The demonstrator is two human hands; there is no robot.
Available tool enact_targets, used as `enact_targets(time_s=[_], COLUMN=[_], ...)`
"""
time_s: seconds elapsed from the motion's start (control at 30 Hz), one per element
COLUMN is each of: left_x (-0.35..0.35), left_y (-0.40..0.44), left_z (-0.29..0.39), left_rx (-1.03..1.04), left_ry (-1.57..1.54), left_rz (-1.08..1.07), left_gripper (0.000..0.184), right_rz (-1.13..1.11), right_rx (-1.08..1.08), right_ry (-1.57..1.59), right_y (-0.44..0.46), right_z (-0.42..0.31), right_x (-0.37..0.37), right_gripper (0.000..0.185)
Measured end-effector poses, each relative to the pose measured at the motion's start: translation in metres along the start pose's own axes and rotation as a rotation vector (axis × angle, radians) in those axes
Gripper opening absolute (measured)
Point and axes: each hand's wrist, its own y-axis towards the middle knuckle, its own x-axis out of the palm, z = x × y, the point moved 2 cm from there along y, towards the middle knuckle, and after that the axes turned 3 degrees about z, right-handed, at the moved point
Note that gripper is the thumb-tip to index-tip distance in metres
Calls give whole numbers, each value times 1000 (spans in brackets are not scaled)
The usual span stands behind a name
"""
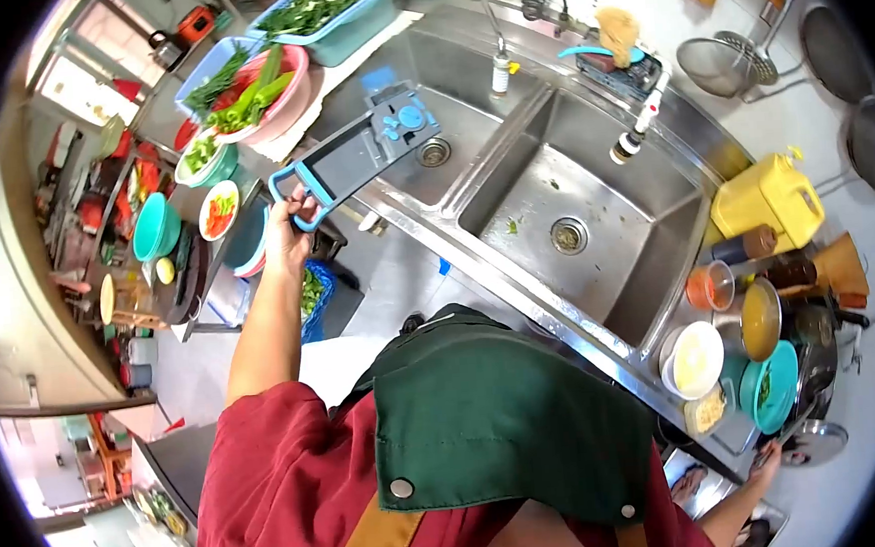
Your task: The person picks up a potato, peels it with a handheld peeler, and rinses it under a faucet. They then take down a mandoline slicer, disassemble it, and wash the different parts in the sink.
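My left hand (290,230) is closed round the blue handle of a grey and blue slicer (355,156), which is held up over the front edge of the left sink basin (467,106). At the lower right, my right hand (767,462) is small in view, its fingers closed by a thin metal piece beside a round metal lid (815,442). What it grips is too small to make out. A teal bowl (769,388) with some greens stands just above that hand.
The right basin (594,214) holds green scraps. A pink basin (282,107) of vegetables and a blue tub (343,37) of greens stand upper left. A yellow jug (769,203), white bowls (696,358) and a condiment cup (709,287) line the right side.
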Motion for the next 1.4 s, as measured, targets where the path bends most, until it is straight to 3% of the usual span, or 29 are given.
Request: enact_targets(time_s=[0.07,0.1,0.2,0.27,0.33,0.4,0.43,0.47,0.53,0.7,0.73,0.87,0.93,1.0,1.03,1.1,1.17,1.3,1.33,1.4], left_x=[5,12,26,37,55,91,98,106,100,83,85,96,94,82,76,65,54,48,52,51], left_y=[-10,-15,-24,-25,-24,-35,-34,-36,-23,3,3,-8,-18,-19,-16,-8,0,8,10,24], left_z=[10,13,23,28,29,22,17,12,0,-16,-17,-20,-26,-33,-34,-38,-46,-59,-60,-60], left_rx=[32,36,85,175,155,242,251,259,281,372,376,699,739,745,763,779,566,435,432,176], left_ry=[-5,-17,42,208,350,519,534,556,610,1005,1059,1403,1743,1811,1822,1826,1526,1318,1313,1144], left_rz=[-37,-60,-141,-80,-165,-20,-25,-12,-59,-192,-253,-677,-825,-846,-851,-861,-791,-642,-645,-302], left_gripper=[10,9,14,24,33,36,38,38,38,46,48,51,40,34,34,35,35,43,43,38], right_rz=[213,221,283,337,257,274,78,79,-260,-263,-378,-619,-660,-731,-1036,-951,-869,-868,-1029,-1091], right_rx=[37,68,-74,-54,-42,-73,-188,-187,-284,-328,-334,-330,-298,-178,-106,-133,-159,-68,-76,26], right_ry=[-8,-62,-85,41,115,447,599,599,785,753,739,711,771,767,758,828,895,845,796,816], right_y=[-3,34,24,3,-25,-47,-52,-43,-18,-83,-95,-165,-211,-250,-279,-314,-337,-356,-362,-381], right_z=[19,48,70,60,31,-3,-14,-16,-20,-61,-66,-96,-115,-127,-128,-130,-135,-142,-141,-142], right_x=[1,-31,-23,1,27,50,54,41,5,7,8,39,70,95,121,148,172,216,239,285], right_gripper=[22,18,15,16,12,13,28,28,41,45,47,53,54,56,54,57,60,64,64,66])
